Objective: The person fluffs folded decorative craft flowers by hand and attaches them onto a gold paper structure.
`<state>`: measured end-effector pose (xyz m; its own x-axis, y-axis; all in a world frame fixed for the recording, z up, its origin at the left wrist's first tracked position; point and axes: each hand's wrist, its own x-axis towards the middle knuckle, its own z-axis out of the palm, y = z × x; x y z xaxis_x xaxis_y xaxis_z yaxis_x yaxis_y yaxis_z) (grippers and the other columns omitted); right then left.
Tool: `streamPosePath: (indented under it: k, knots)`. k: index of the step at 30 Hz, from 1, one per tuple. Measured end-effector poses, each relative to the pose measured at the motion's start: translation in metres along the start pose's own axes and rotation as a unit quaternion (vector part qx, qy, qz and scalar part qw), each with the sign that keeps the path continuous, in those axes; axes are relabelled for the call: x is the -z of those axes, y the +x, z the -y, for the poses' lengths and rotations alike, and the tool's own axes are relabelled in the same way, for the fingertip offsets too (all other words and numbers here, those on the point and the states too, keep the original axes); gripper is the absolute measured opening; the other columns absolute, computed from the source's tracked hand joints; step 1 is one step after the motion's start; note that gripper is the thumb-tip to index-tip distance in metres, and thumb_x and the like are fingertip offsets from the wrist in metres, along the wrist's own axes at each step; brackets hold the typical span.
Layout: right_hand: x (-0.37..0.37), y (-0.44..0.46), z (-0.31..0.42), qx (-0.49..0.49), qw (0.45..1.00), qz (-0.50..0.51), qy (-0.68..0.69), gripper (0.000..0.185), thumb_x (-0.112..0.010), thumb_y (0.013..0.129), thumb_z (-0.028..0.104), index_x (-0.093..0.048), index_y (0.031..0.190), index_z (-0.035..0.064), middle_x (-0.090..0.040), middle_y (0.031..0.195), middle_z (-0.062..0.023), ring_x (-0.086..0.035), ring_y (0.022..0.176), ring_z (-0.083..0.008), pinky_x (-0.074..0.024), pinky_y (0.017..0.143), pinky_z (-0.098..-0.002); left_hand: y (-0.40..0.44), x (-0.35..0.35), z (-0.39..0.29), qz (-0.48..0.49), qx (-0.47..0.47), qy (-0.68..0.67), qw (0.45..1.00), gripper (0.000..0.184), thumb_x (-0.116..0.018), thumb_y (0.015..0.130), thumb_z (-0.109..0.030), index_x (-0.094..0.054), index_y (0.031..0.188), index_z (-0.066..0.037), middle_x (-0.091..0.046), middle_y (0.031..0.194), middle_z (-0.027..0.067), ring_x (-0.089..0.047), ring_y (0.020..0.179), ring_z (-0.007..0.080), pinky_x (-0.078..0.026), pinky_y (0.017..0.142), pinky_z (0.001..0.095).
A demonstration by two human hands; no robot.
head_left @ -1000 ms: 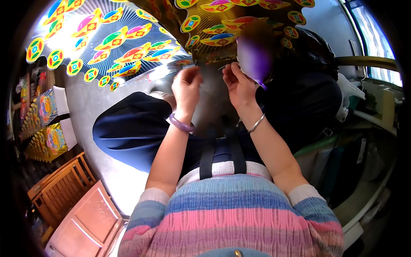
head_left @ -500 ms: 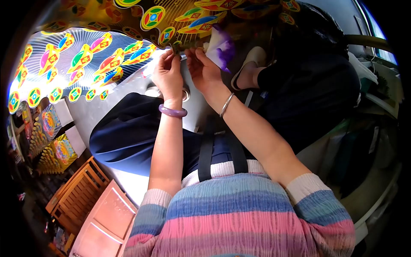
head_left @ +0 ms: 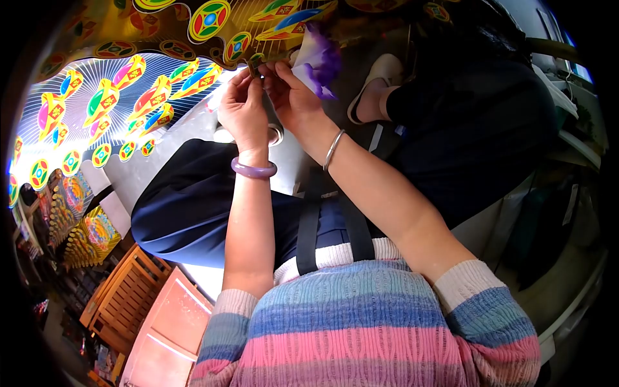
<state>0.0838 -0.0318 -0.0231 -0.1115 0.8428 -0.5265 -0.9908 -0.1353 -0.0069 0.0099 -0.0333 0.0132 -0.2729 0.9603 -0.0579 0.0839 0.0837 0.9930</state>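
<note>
A shiny gold sheet (head_left: pixel 209 19), printed with colourful candy shapes and round coins, hangs at the top of the view with a scalloped edge. My left hand (head_left: pixel 244 109), below a purple bangle (head_left: pixel 254 169), is closed in a pinch at the sheet's lower edge. Close beside it, my right hand (head_left: pixel 294 97), with a silver bangle (head_left: pixel 333 150) on the wrist, has its fingertips pinched at the same spot. A small dark bit shows between the fingertips; its kind is unclear. Just beyond my right hand is a purple and white petal-like thing (head_left: pixel 320 64).
A bright part of the printed sheet (head_left: pixel 103 103) spreads at left. Below it are patterned boxes (head_left: pixel 100 232), a slatted wooden chair (head_left: pixel 132 280) and a pink panelled surface (head_left: pixel 169 329). My seated legs and a shoe (head_left: pixel 385 68) show, with a black bag (head_left: pixel 467 39) at upper right.
Both hands have shifted slightly left and up in view, still pinching at the sheet's edge. The sheet and the purple and white thing have shifted left too.
</note>
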Motion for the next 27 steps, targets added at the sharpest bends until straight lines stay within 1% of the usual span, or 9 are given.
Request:
streamPosePath:
  k: [7, 10, 18, 21, 25, 27]
  knots:
    - [0.0005, 0.0024, -0.0004, 0.007, 1.0, 0.011, -0.008, 0.016, -0.063, 0.083, 0.009, -0.058, 0.098, 0.0092, -0.065, 0.09, -0.0025, -0.063, 0.086, -0.0154, -0.0503, 0.073, -0.0247, 0.0001, -0.0003, 0.001, -0.002, 0.003, -0.018, 1.0, 0.019, -0.062, 0.084, 0.001, -0.061, 0.103, 0.003, -0.065, 0.091, 0.009, -0.062, 0.078, 0.0128, -0.052, 0.073, 0.0242]
    - [0.0022, 0.0017, -0.0001, 0.006, 0.999, 0.016, -0.031, 0.013, -0.058, 0.087, 0.01, -0.056, 0.1, 0.0081, -0.064, 0.094, -0.0034, -0.061, 0.091, -0.0152, -0.0489, 0.076, -0.0252, -0.0006, -0.0008, -0.0009, -0.001, 0.01, -0.039, 0.999, 0.019, -0.062, 0.083, 0.0, -0.061, 0.103, 0.003, -0.065, 0.091, 0.0091, -0.062, 0.078, 0.0128, -0.052, 0.073, 0.0242]
    - [0.0047, 0.0006, -0.0001, -0.001, 0.999, 0.025, -0.033, 0.015, -0.059, 0.086, 0.011, -0.057, 0.1, 0.0078, -0.065, 0.093, -0.0042, -0.061, 0.088, -0.0155, -0.0485, 0.077, -0.0259, -0.0003, 0.0006, 0.0014, -0.001, 0.013, -0.07, 0.997, 0.019, -0.063, 0.083, 0.0, -0.061, 0.102, 0.003, -0.065, 0.091, 0.0094, -0.062, 0.078, 0.0126, -0.052, 0.073, 0.0245]
    - [0.0052, 0.0007, -0.0008, 0.004, 0.999, 0.024, -0.034, 0.014, -0.06, 0.086, 0.012, -0.058, 0.099, 0.008, -0.065, 0.093, -0.0039, -0.061, 0.088, -0.0153, -0.0483, 0.077, -0.0258, -0.0004, 0.0006, 0.0011, -0.003, 0.008, -0.049, 0.999, 0.02, -0.063, 0.083, 0.0, -0.061, 0.102, 0.003, -0.065, 0.091, 0.0093, -0.062, 0.078, 0.0126, -0.052, 0.073, 0.0246]
    - [0.0055, 0.0007, 0.0002, -0.013, 0.999, 0.036, -0.029, 0.014, -0.061, 0.085, 0.012, -0.058, 0.098, 0.0082, -0.065, 0.093, -0.0036, -0.062, 0.089, -0.0149, -0.0486, 0.077, -0.0256, 0.0, 0.0018, 0.0034, -0.002, 0.009, -0.05, 0.999, 0.02, -0.062, 0.083, 0.0, -0.061, 0.103, 0.004, -0.065, 0.09, 0.0089, -0.062, 0.078, 0.0125, -0.051, 0.073, 0.0244]
    - [0.0038, -0.0004, -0.0002, -0.003, 0.999, 0.028, -0.028, 0.013, -0.061, 0.085, 0.011, -0.058, 0.098, 0.0081, -0.065, 0.092, -0.0037, -0.062, 0.089, -0.0149, -0.049, 0.078, -0.0258, -0.0004, 0.001, 0.0023, -0.001, 0.014, -0.058, 0.998, 0.02, -0.062, 0.083, 0.0, -0.061, 0.103, 0.004, -0.066, 0.09, 0.0088, -0.062, 0.078, 0.0123, -0.051, 0.073, 0.0239]
